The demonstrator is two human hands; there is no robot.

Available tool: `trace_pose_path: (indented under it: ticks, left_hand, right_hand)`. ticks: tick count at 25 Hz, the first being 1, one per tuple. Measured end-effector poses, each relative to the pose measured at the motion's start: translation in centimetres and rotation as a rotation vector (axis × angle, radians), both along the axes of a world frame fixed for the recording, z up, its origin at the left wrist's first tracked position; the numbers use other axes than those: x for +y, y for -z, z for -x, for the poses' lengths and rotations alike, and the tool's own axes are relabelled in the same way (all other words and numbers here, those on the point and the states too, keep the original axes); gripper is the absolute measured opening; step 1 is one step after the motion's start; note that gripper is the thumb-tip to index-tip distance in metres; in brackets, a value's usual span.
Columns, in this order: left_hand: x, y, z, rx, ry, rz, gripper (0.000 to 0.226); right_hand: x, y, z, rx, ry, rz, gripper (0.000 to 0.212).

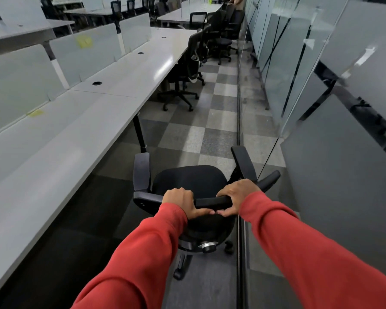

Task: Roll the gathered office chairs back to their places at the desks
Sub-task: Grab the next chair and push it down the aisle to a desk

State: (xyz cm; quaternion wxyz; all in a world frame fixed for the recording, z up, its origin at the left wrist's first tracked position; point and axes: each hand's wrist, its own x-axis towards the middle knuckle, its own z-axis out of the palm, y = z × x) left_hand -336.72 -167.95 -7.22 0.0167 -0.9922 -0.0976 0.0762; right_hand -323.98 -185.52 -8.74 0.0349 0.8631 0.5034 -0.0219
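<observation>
A black office chair [188,180] with two armrests stands in the aisle right in front of me, seen from above and behind. My left hand [180,201] grips the top edge of its backrest, fingers curled over it. My right hand [237,198] grips the same edge just to the right, thumbs nearly meeting. Both sleeves are red. The chair sits beside the long white desk [80,134] on my left, its seat facing down the aisle. Part of its base and one caster show below the backrest.
Another black chair [184,72] is tucked at the desk further ahead, and several more chairs [223,34] cluster at the far end. A frosted glass wall [321,63] runs along the right. The checkered carpet aisle [216,121] lies between desk and wall.
</observation>
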Motion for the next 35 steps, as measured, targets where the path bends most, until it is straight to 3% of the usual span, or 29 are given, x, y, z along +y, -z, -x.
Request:
trace_pose_path:
  ticks: [6,16,22,35]
  left_hand:
    - [3.3,0.0,-9.1,-0.043,0.002,-0.004,0.085]
    - [11.8,0.2,-24.5,-0.039,0.019,0.015,0.081]
    - [17.1,0.2,-33.6,-0.035,0.024,-0.010,0.081]
    - [26.2,-0.3,-53.3,-0.007,-0.153,-0.040,0.087]
  right_hand:
    - [3.3,-0.3,-9.0,-0.006,0.008,0.001,0.083]
    - [11.4,0.2,-24.2,0.018,0.093,-0.031,0.066]
    - [16.8,0.2,-33.3,0.033,0.111,-0.038,0.069]
    - [27.7,0.1,-54.7,-0.005,-0.049,-0.022,0.066]
